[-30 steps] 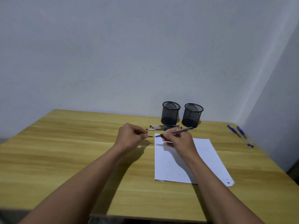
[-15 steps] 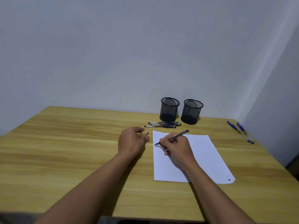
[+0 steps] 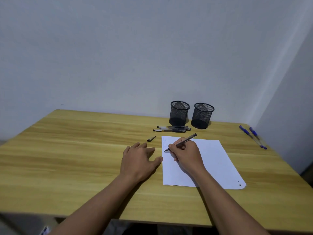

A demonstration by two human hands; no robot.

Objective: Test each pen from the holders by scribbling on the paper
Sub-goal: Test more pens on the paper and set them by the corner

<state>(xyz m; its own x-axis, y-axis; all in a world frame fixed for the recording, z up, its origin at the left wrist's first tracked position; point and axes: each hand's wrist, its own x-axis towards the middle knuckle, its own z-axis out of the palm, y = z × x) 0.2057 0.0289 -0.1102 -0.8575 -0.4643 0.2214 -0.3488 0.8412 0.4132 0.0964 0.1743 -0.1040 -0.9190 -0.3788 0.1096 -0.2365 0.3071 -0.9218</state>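
Right hand (image 3: pixel 187 154) is closed around a grey pen (image 3: pixel 183 141), writing grip, tip down on the paper (image 3: pixel 213 160) near the sheet's far left corner. Pen barrel tilts up and away toward the far right. Heel of the hand rests on the sheet.

Left hand (image 3: pixel 138 159) lies flat and open on the table (image 3: pixel 76 150), palm down, fingers spread, holding nothing. Thumb tip touches or just meets the paper's left edge; cannot tell which.

Pen cap (image 3: pixel 151 138) lies loose on the table just beyond the left hand, beside the paper's far left corner, not touching it.

Paper is white, lying flat right of the table's middle, long side running away from the person. Faint marks at its far left corner, too small to read. Small dark mark and slight damage at the near right corner.

Two black mesh holders (image 3: pixel 179 113) (image 3: pixel 202 115) stand upright side by side at the table's far edge against the wall. No pens show above their rims.

A row of black pens (image 3: pixel 171 129) lies on the table just in front of the left holder, parallel to the far edge, between holders and paper.

Two blue pens (image 3: pixel 252 135) lie near the table's far right corner, well apart from the rest.
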